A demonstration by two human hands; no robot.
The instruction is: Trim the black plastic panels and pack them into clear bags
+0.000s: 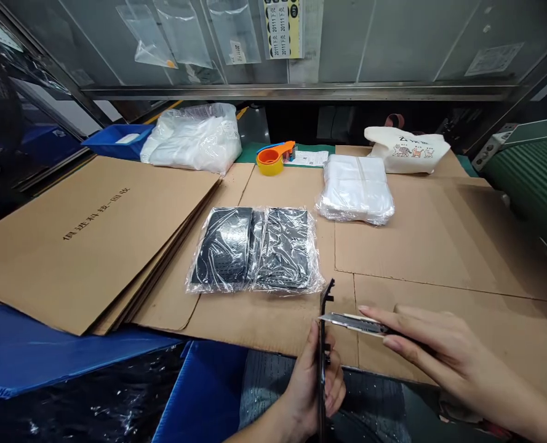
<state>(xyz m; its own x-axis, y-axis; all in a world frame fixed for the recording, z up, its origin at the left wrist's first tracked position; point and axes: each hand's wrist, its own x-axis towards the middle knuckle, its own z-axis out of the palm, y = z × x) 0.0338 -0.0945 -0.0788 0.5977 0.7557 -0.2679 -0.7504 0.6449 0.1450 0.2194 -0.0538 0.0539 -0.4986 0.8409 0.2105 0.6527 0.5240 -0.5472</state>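
A thin black plastic part [322,363] stands edge-on near the table's front edge, with small tabs along its right side. My left hand [312,381] is closed around its lower half, thumb on the left face and fingers on the right. From the right, my right hand [434,351] grips a utility knife [363,324] between thumb and fingers. The knife's blade tip meets the upper part of the black piece, just above my left thumb. Behind them lie black parts in clear plastic wrap [255,249], in two side-by-side stacks.
Cardboard sheets [93,234] are stacked at left, above a blue box [199,394]. Clear bags [359,187], a bulky plastic bag [194,138], an orange tape dispenser [273,158] and a white pouch [407,149] line the back. A green ribbed surface [531,178] stands at right.
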